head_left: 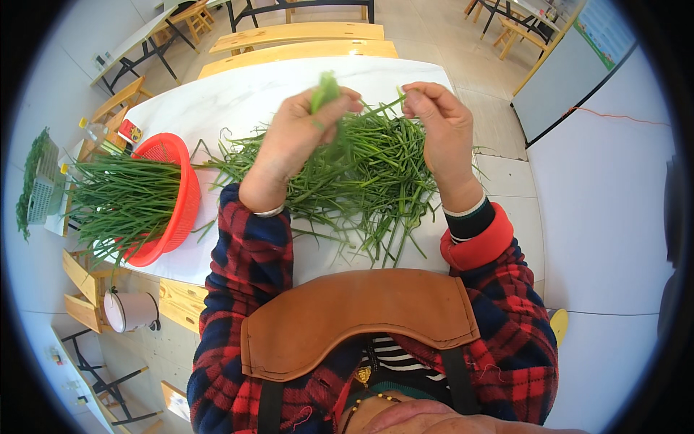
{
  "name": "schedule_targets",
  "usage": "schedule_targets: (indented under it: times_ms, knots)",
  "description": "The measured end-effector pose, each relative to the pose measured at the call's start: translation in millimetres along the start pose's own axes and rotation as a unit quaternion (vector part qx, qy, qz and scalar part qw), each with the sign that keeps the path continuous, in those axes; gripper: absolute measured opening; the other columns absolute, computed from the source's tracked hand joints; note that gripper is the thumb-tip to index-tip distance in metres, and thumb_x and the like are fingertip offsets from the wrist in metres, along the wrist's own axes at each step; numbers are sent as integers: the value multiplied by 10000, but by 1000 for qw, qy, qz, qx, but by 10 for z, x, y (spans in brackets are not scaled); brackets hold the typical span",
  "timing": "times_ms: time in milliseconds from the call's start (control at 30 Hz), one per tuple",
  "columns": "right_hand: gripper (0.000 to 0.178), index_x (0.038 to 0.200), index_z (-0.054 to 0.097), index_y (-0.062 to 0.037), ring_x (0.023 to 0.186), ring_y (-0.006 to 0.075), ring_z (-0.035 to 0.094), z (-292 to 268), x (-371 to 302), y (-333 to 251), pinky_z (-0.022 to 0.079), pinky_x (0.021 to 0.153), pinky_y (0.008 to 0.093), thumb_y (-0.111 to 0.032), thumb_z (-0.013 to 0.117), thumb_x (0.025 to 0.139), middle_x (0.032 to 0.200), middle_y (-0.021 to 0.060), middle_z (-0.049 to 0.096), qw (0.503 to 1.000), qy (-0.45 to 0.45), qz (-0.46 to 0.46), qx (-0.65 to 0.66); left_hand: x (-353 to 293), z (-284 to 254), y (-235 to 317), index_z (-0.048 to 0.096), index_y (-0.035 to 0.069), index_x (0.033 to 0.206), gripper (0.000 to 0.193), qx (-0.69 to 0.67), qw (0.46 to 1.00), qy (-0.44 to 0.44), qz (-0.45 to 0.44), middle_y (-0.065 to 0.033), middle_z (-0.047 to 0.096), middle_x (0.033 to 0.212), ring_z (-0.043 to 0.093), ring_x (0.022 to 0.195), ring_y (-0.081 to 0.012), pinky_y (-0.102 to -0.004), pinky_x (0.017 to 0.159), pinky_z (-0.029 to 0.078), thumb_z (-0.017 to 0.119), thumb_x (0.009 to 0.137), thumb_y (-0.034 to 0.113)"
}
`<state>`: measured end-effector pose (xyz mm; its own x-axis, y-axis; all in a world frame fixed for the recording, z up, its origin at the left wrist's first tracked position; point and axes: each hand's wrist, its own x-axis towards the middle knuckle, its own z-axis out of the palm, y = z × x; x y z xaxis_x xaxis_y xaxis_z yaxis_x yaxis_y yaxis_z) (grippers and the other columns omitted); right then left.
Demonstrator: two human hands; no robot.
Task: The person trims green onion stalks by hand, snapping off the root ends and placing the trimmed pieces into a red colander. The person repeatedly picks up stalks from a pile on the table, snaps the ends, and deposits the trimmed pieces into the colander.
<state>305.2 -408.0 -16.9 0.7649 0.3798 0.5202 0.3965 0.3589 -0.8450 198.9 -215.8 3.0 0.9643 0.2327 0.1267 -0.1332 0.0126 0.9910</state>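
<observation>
Above a white table my left hand (293,141) is closed round a few green chive-like stalks (327,90), whose upper end is blurred by motion. My right hand (444,137) pinches the tip of a thin green stalk (394,103) between thumb and fingertips. Below both hands spreads a loose, tangled pile of long green stalks (383,166). To the left stands a red plastic basket (189,210), tilted, with a thick bundle of long green stalks (130,192) in it, their ends reaching out past the left side.
The white marbled table (210,105) carries bottles (101,134) and a small red-yellow box (130,130) beyond the basket. At far left a pale crate (47,181) holds more greens. Wooden benches (303,65) stand beyond the table; a white bin (131,311) is at lower left.
</observation>
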Motion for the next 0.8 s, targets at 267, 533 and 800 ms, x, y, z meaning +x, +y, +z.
schedule_targets:
  times_ms: [267, 533, 800]
  knots:
    - [192, 1093, 622, 16, 821, 142, 675, -318, 237, 255, 506, 692, 249, -158, 564, 1033, 1048, 142, 724, 981, 176, -82, 24, -89, -423, 199, 712, 64, 1144, 252, 144, 931, 240, 236, 79, 467, 737, 377, 658, -23, -188, 575, 269, 571, 1054, 253]
    - [200, 1092, 713, -124, 775, 221, 696, -500, 210, 513, 534, 729, 330, -191, 666, 910, 881, 73, 746, 828, -97, 32, -551, -134, -547, 309, 693, 38, 1152, 259, 374, 767, 345, 390, 21, 655, 951, 600, 1023, -153, -264, 988, 414, 555, 1061, 237]
    - [111, 918, 742, -143, 868, 287, 652, -405, 119, 708, 536, 764, 416, -187, 702, 824, 809, 79, 701, 818, -258, -11, -513, -103, -330, 174, 643, 20, 1232, 306, 199, 934, 135, 265, -17, 622, 901, 632, 1006, -152, -286, 944, 463, 533, 1070, 255]
